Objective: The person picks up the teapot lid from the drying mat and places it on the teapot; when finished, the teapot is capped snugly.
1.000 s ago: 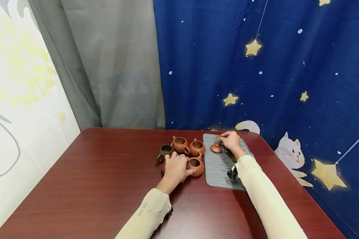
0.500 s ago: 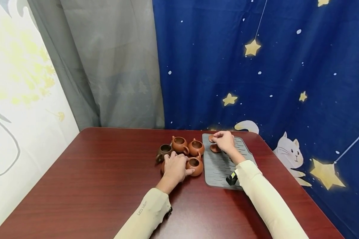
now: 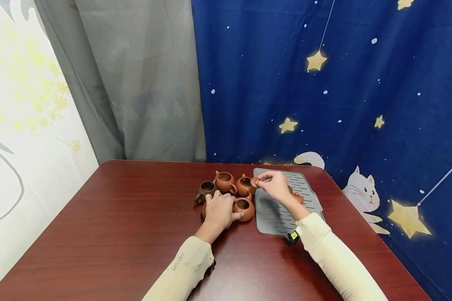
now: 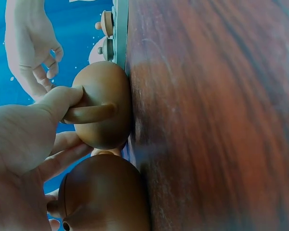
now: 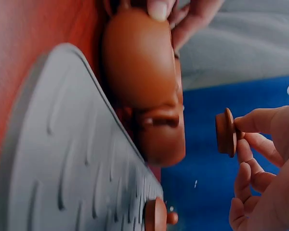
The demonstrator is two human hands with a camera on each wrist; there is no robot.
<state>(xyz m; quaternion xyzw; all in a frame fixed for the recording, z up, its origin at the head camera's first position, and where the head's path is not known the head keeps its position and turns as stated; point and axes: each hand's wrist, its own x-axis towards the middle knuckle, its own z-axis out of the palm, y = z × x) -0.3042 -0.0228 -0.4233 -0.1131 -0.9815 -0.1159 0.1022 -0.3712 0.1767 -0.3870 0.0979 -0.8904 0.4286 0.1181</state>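
Now, right hand (image 3: 276,187): fingers nearly together, pinching the lid (image 5: 226,133)
Lid: raised near back right pot (image 3: 244,188)
Left hand (image 3: 220,210): thumb and fingers gripping front right pot (image 3: 247,212)
Lid care: probably best level, slow near clay

Round brown clay teapots (image 5: 137,60) look smooth, the red-brown wooden table (image 3: 109,234) shiny, the flat grey rubbery mat (image 5: 72,139) bumpy.

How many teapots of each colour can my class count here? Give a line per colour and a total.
Reddish-brown teapots: 4 (one mostly hidden by the left hand)
Dark brown teapot: 1
Total: 5 teapots in view
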